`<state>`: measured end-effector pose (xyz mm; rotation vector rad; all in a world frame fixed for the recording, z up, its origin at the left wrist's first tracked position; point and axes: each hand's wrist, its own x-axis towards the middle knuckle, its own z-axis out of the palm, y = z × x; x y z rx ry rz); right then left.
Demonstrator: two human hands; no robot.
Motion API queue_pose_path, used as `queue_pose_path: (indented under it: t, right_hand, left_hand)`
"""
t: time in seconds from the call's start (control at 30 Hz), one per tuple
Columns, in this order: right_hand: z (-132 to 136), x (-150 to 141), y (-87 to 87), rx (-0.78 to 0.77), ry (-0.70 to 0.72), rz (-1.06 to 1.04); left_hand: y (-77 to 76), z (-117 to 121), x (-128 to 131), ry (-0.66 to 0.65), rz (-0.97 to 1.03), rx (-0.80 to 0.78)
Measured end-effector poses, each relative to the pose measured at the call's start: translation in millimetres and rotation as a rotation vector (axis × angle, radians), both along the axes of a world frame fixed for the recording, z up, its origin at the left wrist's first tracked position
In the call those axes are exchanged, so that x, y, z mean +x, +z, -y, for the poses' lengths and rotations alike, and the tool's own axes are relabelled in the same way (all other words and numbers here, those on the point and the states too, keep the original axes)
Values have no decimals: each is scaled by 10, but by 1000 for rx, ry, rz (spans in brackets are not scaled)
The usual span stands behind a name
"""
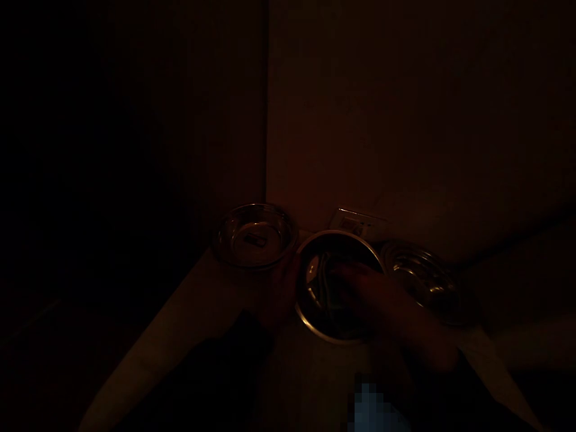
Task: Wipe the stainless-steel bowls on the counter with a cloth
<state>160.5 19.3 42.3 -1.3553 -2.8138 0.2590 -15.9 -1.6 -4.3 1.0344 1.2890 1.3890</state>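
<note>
The view is very dark. A round metal bowl (310, 327) with a shiny rim is in the middle, tilted slightly towards me. My left hand (281, 294) is against the bowl's left side, gripping it near the rim; its fingers are only dimly visible. From the right, my right hand (366, 291) reaches over the rim into the bowl. Its fingertips are lost in shadow, so whether they hold anything is unclear. Inside the bowl, some pale curved lines (323, 279) show near those fingers; I cannot make out whether they are cloth or reflections.
To the left stands a second shiny bowl (220, 259) with a small dark shape in its bottom. On the right lie more shiny metal dishes (423, 270), apparently stacked. All are on a pale tabletop (148, 354). Against the wall (405, 120) behind is a small rectangular plate (355, 222).
</note>
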Motion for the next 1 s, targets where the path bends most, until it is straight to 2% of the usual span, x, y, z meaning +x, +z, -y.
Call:
queue_pose_path:
  t: [0.2,0.47,0.73,1.0]
  right_hand:
    - [8,-4,6,-19,1,16]
    - [-2,-1,-7,-24,20,-16]
    - [14,-17,24,-57,0,-1]
    - [25,-36,42,-88,-3,-6]
  left_hand:
    - [38,10,-1,12,-42,-14]
    - [6,2,-2,-12,14,38]
    - [6,-17,6,18,20,-42]
    - [5,-16,7,20,-8,-6]
